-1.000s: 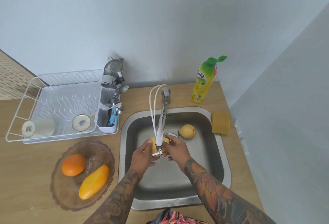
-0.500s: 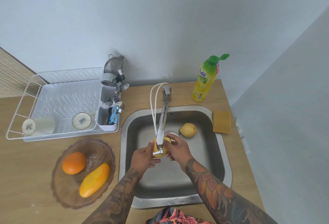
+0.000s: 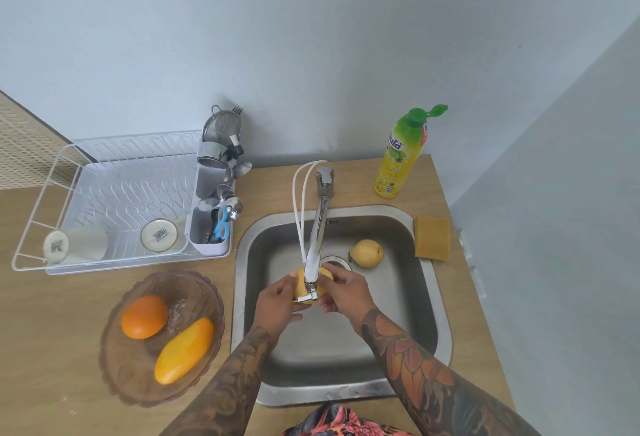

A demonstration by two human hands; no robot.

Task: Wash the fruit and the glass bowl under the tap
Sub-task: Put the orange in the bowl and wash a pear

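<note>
Both hands over the steel sink [image 3: 434, 297], under the spout of the tap [image 3: 317, 245]. Left hand [image 3: 277, 304] and right hand [image 3: 346, 292] cup one yellow fruit [image 3: 323, 279] between them, fingers curled round it from either side; the tap spout crosses in front of it and hides its middle. Whether water runs cannot be told.

A second yellow fruit, a pear [image 3: 367, 253], lies on the sink floor just right of the drain, apart from the hands.

Glass bowl [image 3: 204, 292], brownish and scalloped, sits on the wooden surface [image 3: 52, 331] left of the sink. Inside it: an orange [image 3: 144, 317] toward the back left, a mango [image 3: 184, 350] toward the front right, close to each other; whether they touch cannot be told.

Behind the bowl, a white dish rack [image 3: 41, 193] with two cups lying on their sides and a cutlery holder [image 3: 207, 227] of utensils at its right end. A green-capped bottle of dish soap [image 3: 401, 155] stands upright at the back right, cap flipped open. A yellow sponge [image 3: 432, 237] lies flat just beside the sink's right rim.
</note>
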